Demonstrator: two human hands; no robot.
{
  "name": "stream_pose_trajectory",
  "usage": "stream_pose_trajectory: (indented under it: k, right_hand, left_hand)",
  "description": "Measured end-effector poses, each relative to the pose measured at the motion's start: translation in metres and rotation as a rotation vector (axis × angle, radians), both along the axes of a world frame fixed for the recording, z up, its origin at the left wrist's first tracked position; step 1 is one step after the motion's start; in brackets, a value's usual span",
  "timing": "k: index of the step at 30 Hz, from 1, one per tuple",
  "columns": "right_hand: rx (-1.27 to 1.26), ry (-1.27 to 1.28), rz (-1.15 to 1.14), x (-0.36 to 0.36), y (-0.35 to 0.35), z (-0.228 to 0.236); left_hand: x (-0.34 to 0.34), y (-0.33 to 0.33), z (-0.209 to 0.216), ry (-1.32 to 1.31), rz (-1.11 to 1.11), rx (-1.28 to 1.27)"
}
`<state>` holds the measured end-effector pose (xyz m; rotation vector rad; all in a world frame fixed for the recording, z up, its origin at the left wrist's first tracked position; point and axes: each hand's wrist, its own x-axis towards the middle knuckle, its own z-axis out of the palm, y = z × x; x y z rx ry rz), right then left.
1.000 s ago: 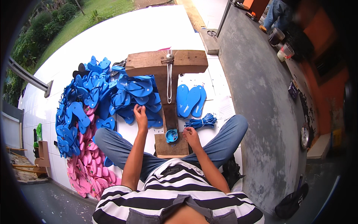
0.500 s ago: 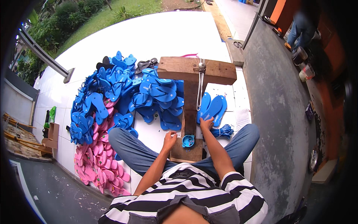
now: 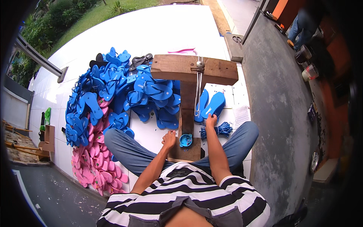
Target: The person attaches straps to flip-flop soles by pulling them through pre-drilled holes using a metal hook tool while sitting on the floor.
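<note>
My right hand point(image 3: 211, 120) is closed on the near end of a blue flip-flop sole point(image 3: 216, 103), which shows no strap. A second blue sole point(image 3: 203, 102) lies just left of it, partly behind a T-shaped wooden stand point(image 3: 189, 102). Beside the stand's foot, my left hand point(image 3: 169, 139) hovers with loosely bent fingers, and nothing shows in it. A small blue cup point(image 3: 185, 140) with tiny bits inside sits on the stand's base. Close to my right wrist lies a bundle of blue straps point(image 3: 220, 130). Long metal rods point(image 3: 198, 87) hang from the stand's crossbar.
Left of the stand spreads a big heap of blue flip-flops point(image 3: 109, 83), with pink flip-flops point(image 3: 96, 162) piled nearer me. A black pair point(image 3: 140, 61) lies behind. A paper sheet point(image 3: 241, 114) rests by my right knee. Another person point(image 3: 300, 28) stands at the far right.
The right sole has shifted and turned slightly in my right hand, apart from the other sole. My left hand stays near the stand's foot. The whole view has shifted a little.
</note>
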<state>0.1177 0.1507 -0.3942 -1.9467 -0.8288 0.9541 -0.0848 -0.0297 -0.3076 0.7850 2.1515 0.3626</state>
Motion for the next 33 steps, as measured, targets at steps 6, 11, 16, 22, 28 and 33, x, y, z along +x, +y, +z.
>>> stream_pose_trajectory:
  k: [6,11,16,22,28,33]
  right_hand:
    - [-0.134,-0.629,-0.291,0.031,-0.004,0.051]
    - [0.121,-0.609,0.367,-0.009,-0.019,0.06]
    - [0.016,-0.587,0.526,-0.031,-0.046,0.024]
    - [-0.069,-0.458,0.486,-0.032,-0.044,0.034]
    - [0.222,-0.17,0.428,-0.015,-0.03,0.022]
    - [0.169,0.408,0.284,-0.012,-0.013,0.074]
  left_hand:
    - [0.016,0.0,-0.01,0.001,-0.032,-0.013]
    - [0.024,0.007,-0.005,0.07,-0.05,-0.028]
    - [0.029,0.0,-0.002,0.147,-0.153,0.058]
    - [0.028,-0.002,0.001,0.145,-0.161,0.074]
    - [0.03,0.005,0.001,0.15,-0.109,0.088]
    - [0.021,0.02,0.012,0.262,0.049,0.507]
